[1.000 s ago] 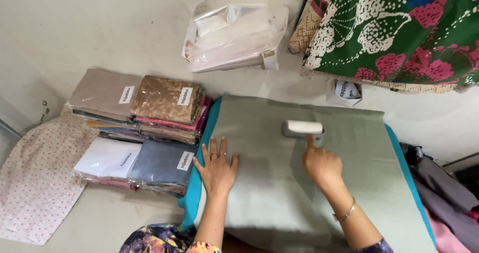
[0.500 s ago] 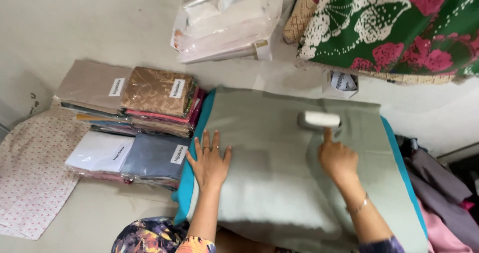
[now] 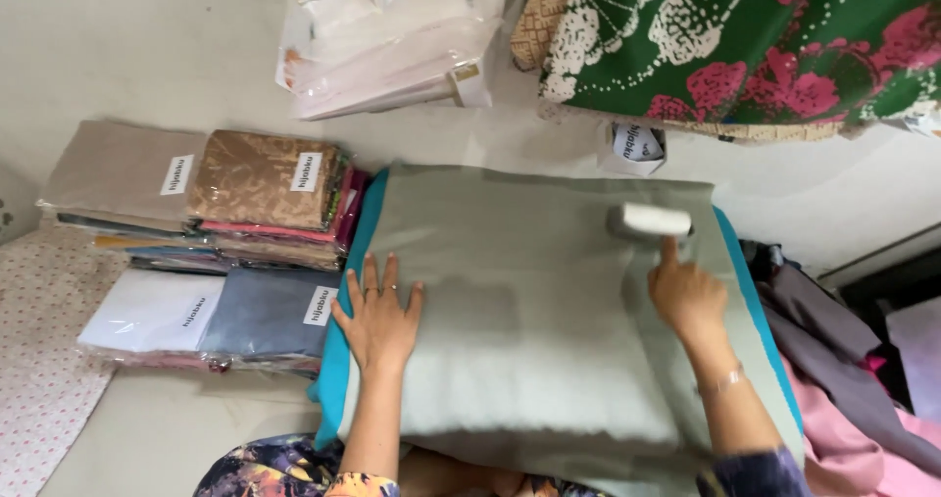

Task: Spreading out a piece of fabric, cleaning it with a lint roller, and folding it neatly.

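A sage-green cloth (image 3: 529, 301) lies spread over a teal cushion (image 3: 338, 350) in front of me. My left hand (image 3: 377, 313) rests flat on the cloth's left part, fingers spread, a ring on one finger. My right hand (image 3: 686, 296) grips the handle of a white lint roller (image 3: 649, 221), index finger stretched along it. The roller head lies on the cloth near its far right corner.
Stacks of packed folded fabrics (image 3: 211, 232) sit left of the cushion. Clear plastic bags (image 3: 392, 36) lie on the floor beyond. A green and pink patterned cloth (image 3: 745, 41) hangs at top right. Loose grey and pink fabrics (image 3: 863, 379) pile at right. A dotted cloth (image 3: 39, 360) lies far left.
My right hand has moved the lint roller rightwards across the cloth toward its right edge. My left hand stays pressed flat on the cloth. The camera view has shifted.
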